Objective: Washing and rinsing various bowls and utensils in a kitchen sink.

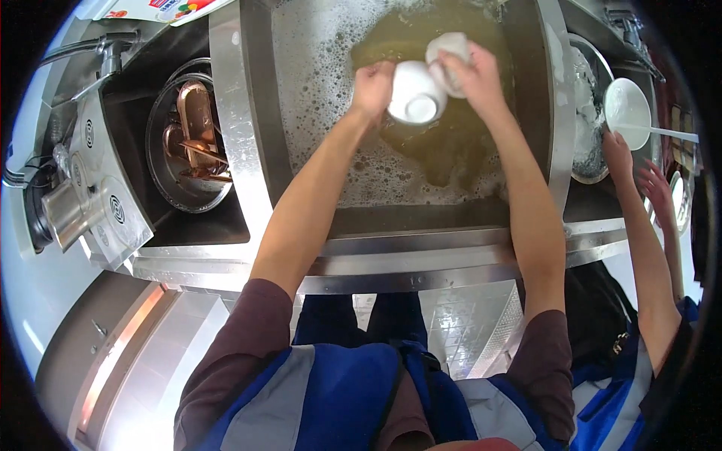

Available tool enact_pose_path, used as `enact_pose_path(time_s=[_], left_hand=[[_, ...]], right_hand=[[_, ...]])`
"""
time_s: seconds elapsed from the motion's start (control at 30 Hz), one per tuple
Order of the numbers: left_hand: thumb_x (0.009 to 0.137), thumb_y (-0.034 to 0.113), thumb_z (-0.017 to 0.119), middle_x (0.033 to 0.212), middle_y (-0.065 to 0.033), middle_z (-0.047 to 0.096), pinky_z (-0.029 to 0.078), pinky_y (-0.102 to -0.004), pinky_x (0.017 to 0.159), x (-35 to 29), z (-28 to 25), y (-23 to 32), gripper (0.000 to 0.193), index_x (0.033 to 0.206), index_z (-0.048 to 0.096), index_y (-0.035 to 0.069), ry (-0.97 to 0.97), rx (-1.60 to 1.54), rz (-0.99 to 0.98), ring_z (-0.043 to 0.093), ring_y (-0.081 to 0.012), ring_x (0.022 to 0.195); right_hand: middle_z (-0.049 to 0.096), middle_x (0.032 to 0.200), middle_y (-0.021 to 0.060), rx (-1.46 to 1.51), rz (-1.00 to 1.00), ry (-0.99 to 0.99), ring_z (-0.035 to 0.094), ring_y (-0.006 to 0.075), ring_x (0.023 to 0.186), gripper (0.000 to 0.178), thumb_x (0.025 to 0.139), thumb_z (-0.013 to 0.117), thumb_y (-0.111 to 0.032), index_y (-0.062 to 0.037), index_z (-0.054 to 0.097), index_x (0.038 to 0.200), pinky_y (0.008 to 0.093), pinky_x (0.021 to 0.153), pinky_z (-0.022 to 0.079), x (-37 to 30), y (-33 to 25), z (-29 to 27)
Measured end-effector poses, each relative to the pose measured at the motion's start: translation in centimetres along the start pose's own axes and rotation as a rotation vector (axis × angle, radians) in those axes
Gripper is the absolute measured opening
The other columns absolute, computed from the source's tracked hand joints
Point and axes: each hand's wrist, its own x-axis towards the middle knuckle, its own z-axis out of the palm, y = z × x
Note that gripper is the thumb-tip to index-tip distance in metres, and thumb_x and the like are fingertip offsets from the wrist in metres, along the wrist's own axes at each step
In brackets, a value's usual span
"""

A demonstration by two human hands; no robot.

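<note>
From where I stand, I see a person's 2 hands busy over the middle basin (376,248) of a steel sink, its water (316,120) brownish and patched with white foam. The left hand (372,89) is closed on the edge of a small white bowl (412,90), which is tipped so that its ringed foot faces the person – it is held up over the water, towards the far half of the basin. The right hand (472,75) grips a pale round item (448,46) right beside that bowl; motion blurs it, and I cannot tell whether it is a cloth or another dish.

In the left basin sits a round metal bowl (157,169) with copper-coloured trays and utensils (197,124) inside. A curved tap (110,56) stands beyond it, and a shiny steel cylinder (66,216) lies further left, near the rim of my view.

On the right, a co-worker reaches in: 1 hand (618,154) touches a larger white bowl (626,101), while the other hand (656,183) is spread nearby, fingers apart. Just beside that bowl is a round metal tub (591,180) – filled with something pale and foamy.
</note>
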Motion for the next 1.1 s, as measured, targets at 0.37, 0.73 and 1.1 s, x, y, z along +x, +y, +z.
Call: enact_pose_path(time_s=[0.37, 0.73, 1.1], left_hand=[[0.089, 0.023, 0.058, 0.096, -0.0193, 0.064, 0.053, -0.0369, 0.069, 0.4, 0.9, -0.9, 0.041, 0.104, 0.056, -0.015, 0.303, -0.36, -0.124, 0.065, -0.0251, 0.082], [0.093, 0.024, 0.033, 0.11, -0.0137, 0.058, 0.052, -0.0424, 0.084, -0.9, 0.5, 0.4, 0.037, 0.115, 0.052, 0.001, 0.208, -0.682, -0.195, 0.06, -0.0266, 0.1], [0.096, 0.023, 0.016, 0.124, -0.0222, 0.05, 0.044, -0.0491, 0.098, -1.6, 0.8, 3.8, 0.048, 0.129, 0.04, -0.003, -0.115, -0.689, -0.206, 0.051, -0.0345, 0.115]], right_hand=[[0.059, 0.085, 0.0084, -0.711, -0.444, -0.387, 0.059, 0.0317, 0.077, 0.022, 0.073, 0.064, -0.018, -0.0073, 0.056, 0.09, 0.04, 0.064, 0.048, -1.8, -5.4, 2.1], [0.063, 0.072, 0.0128, -0.56, -0.336, -0.321, 0.062, 0.0304, 0.066, 0.026, 0.065, 0.067, -0.023, -0.0058, 0.062, 0.083, 0.0404, 0.06, 0.049, -2.7, -4.2, 2.4], [0.058, 0.101, 0.0119, -0.262, -0.296, 0.071, 0.058, 0.0194, 0.093, 0.038, 0.081, 0.053, -0.004, -0.0049, 0.056, 0.119, 0.0285, 0.083, 0.045, -0.5, -2.3, 1.4]])
